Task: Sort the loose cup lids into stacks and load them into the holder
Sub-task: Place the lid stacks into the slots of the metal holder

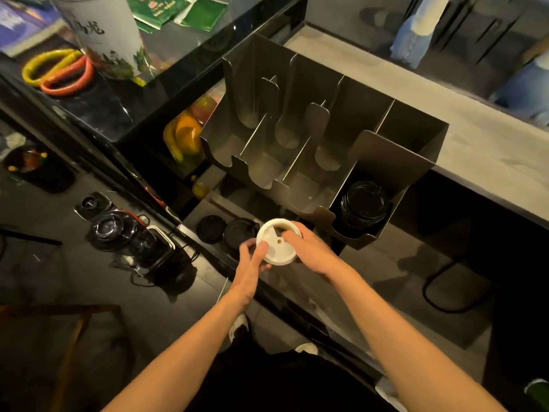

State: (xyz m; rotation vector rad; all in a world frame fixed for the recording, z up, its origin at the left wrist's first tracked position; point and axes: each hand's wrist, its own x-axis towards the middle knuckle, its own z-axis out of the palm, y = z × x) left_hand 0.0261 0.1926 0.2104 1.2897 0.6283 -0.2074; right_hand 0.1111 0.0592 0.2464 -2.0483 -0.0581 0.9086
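While standing over the dark counter (191,215), holds a white cup lid (277,248) between both hands, top face up, sip hole showing. Cannot tell whether more lids nest under it. Clasps its left rim with the left hand (252,258): thumb laid across the top, fingers curled round the edge beneath. Grips the right and far rim with the right hand (310,252), fingertips bent down into the recess of the top face. Has the lid squarely between the two palms, just in front of the steel holder (326,120) and apart from its near lip. Cannot tell whether the lid touches the counter or hangs above it. Just left of it, two loose black lids (211,228) flat on the counter, side by side, the right one partly hidden by the white lid and the left fingers. Inside the holder's right-hand front compartment, a stack of black lids (364,203). Farther left, on the upper shelf, scissors (56,71) with yellow and orange handles beside a white printed canister (101,34).
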